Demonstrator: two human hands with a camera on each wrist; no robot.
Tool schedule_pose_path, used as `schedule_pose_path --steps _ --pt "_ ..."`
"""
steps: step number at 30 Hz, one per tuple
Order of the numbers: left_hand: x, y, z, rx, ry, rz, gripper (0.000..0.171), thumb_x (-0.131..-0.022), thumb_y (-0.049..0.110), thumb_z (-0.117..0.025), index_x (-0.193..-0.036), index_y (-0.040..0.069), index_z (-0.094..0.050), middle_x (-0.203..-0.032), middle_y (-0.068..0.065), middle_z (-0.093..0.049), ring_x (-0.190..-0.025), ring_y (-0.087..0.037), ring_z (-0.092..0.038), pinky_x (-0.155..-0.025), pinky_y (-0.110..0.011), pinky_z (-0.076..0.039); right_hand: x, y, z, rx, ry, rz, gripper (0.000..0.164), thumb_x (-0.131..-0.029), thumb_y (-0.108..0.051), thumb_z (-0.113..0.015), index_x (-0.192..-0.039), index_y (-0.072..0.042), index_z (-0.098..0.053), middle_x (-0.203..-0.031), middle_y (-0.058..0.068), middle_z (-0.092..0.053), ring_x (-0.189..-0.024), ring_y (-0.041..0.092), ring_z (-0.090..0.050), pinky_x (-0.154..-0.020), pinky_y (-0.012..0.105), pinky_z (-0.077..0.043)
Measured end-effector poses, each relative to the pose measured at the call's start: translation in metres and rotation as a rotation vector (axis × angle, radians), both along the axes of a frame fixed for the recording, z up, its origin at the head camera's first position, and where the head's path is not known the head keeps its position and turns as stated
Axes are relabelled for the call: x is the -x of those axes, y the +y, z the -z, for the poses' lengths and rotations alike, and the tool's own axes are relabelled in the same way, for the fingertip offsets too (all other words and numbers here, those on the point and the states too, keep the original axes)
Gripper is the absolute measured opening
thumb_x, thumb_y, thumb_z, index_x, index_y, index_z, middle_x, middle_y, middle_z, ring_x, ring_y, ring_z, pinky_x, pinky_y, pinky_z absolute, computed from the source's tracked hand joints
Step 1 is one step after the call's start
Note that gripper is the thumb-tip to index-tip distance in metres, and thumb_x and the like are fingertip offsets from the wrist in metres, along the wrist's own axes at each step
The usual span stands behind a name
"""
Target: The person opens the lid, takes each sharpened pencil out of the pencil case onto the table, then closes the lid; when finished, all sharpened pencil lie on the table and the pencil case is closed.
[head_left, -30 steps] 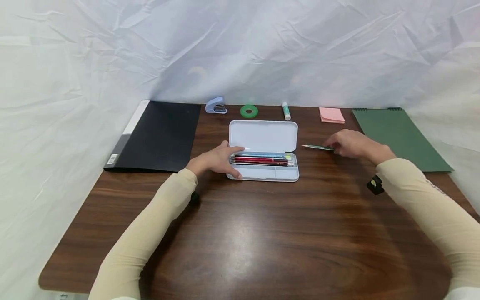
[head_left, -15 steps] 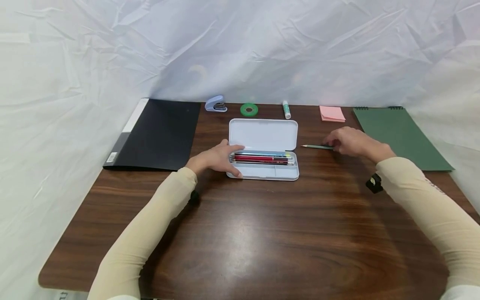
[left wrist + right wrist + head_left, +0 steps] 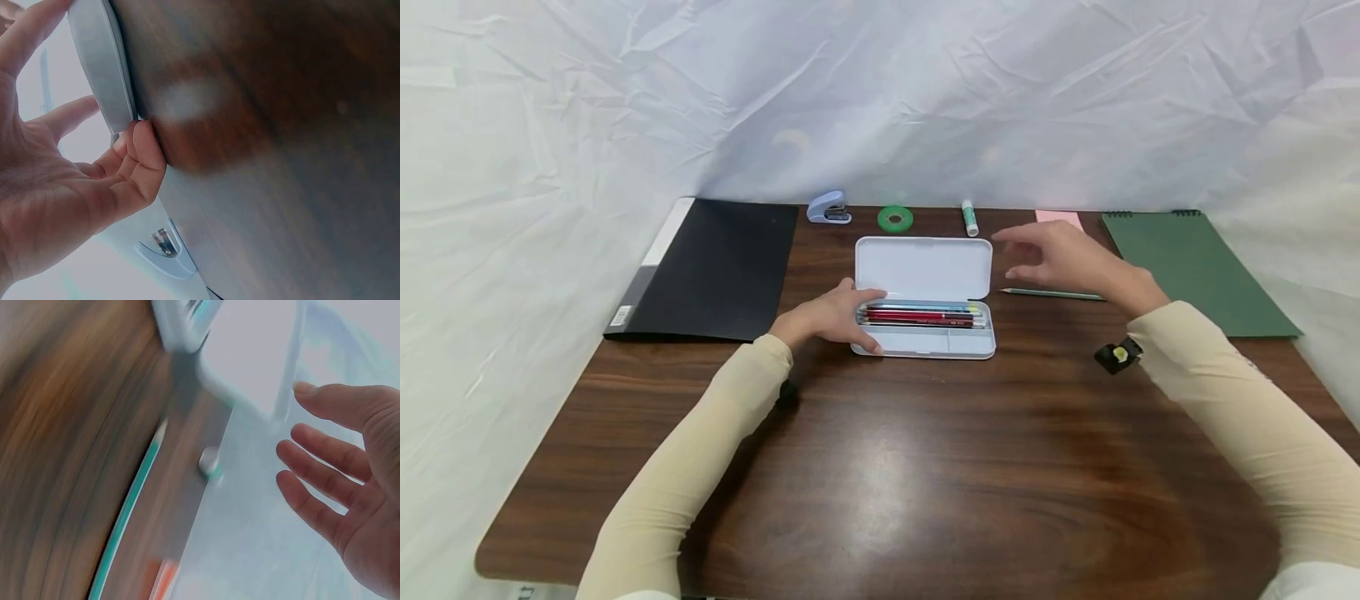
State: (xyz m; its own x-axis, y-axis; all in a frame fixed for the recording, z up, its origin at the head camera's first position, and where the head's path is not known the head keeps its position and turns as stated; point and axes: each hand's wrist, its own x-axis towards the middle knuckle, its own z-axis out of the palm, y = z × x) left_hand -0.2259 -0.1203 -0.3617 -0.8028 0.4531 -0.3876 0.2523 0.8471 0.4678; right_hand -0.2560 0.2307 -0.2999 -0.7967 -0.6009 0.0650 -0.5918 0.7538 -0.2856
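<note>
A white pencil case [image 3: 923, 268] lies with its lid raised at the middle of the table. Several pencils [image 3: 925, 317], some red and some blue, fill its rear compartment. My left hand [image 3: 831, 317] holds the case by its left end; the left wrist view shows curled fingers against the case's wall [image 3: 103, 69]. To the right of the case, a sharpened green pencil [image 3: 1052, 293] lies on the table, its tip towards the case. My right hand [image 3: 1067, 258] is raised over that pencil, holding nothing. Its fingers are spread near the lid in the right wrist view.
Along the back stand a blue stapler [image 3: 829, 208], green tape [image 3: 895, 219], a glue stick [image 3: 970, 218] and pink sticky notes [image 3: 1058, 217], partly covered by my right hand. A black folder [image 3: 715, 267] lies left, a green notebook [image 3: 1202, 271] right.
My right hand has let go of the green pencil and moved up and left towards the lid. The pencil stays on the table. My left hand keeps its hold on the case.
</note>
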Motion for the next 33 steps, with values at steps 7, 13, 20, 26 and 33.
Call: schedule_pose_path --steps 7,13,20,26,33 --pt "-0.001 -0.002 0.001 -0.006 0.010 -0.005 0.098 -0.077 0.048 -0.083 -0.157 0.026 -0.032 -0.129 -0.016 -0.036 -0.117 -0.030 -0.044 -0.097 -0.044 -0.042 -0.003 -0.055 0.010 -0.002 -0.044 -0.170 0.051 -0.086 -0.010 -0.077 -0.135 -0.006 -0.061 -0.113 0.013 -0.072 -0.098 0.025 -0.069 -0.085 0.045 -0.055" --pt "0.000 -0.002 0.002 0.004 0.009 -0.014 0.097 -0.076 0.049 -0.083 -0.157 0.028 -0.033 -0.130 -0.016 -0.036 -0.117 -0.030 -0.044 -0.098 -0.044 -0.043 -0.005 -0.093 0.029 -0.045 -0.092 -0.289 0.042 -0.088 -0.009 -0.073 -0.130 -0.004 -0.065 -0.109 0.012 -0.074 -0.098 0.023 -0.069 -0.086 0.044 -0.055" --pt "0.001 -0.001 0.003 0.005 0.007 -0.008 0.097 -0.076 0.050 -0.083 -0.157 0.028 -0.033 -0.128 -0.015 -0.037 -0.115 -0.029 -0.045 -0.097 -0.044 -0.043 -0.007 -0.115 0.045 -0.105 -0.097 -0.302 0.040 -0.087 -0.010 -0.076 -0.127 -0.007 -0.068 -0.105 0.009 -0.074 -0.092 0.021 -0.068 -0.086 0.042 -0.054" --pt "0.001 0.000 0.003 0.014 0.021 0.001 0.097 -0.077 0.050 -0.083 -0.157 0.027 -0.033 -0.125 -0.015 -0.038 -0.112 -0.028 -0.046 -0.093 -0.042 -0.043 -0.009 -0.123 0.048 -0.152 -0.038 -0.277 0.039 -0.085 -0.009 -0.078 -0.123 -0.008 -0.070 -0.098 0.008 -0.075 -0.083 0.021 -0.067 -0.079 0.042 -0.054" --pt "0.001 0.000 0.003 0.020 0.013 0.000 0.096 -0.077 0.049 -0.082 -0.157 0.028 -0.032 -0.124 -0.014 -0.038 -0.109 -0.027 -0.046 -0.089 -0.040 -0.043 -0.013 -0.131 0.047 -0.249 0.028 -0.249 0.035 -0.085 -0.011 -0.079 -0.119 -0.009 -0.073 -0.107 0.010 -0.075 -0.093 0.025 -0.071 -0.084 0.043 -0.056"
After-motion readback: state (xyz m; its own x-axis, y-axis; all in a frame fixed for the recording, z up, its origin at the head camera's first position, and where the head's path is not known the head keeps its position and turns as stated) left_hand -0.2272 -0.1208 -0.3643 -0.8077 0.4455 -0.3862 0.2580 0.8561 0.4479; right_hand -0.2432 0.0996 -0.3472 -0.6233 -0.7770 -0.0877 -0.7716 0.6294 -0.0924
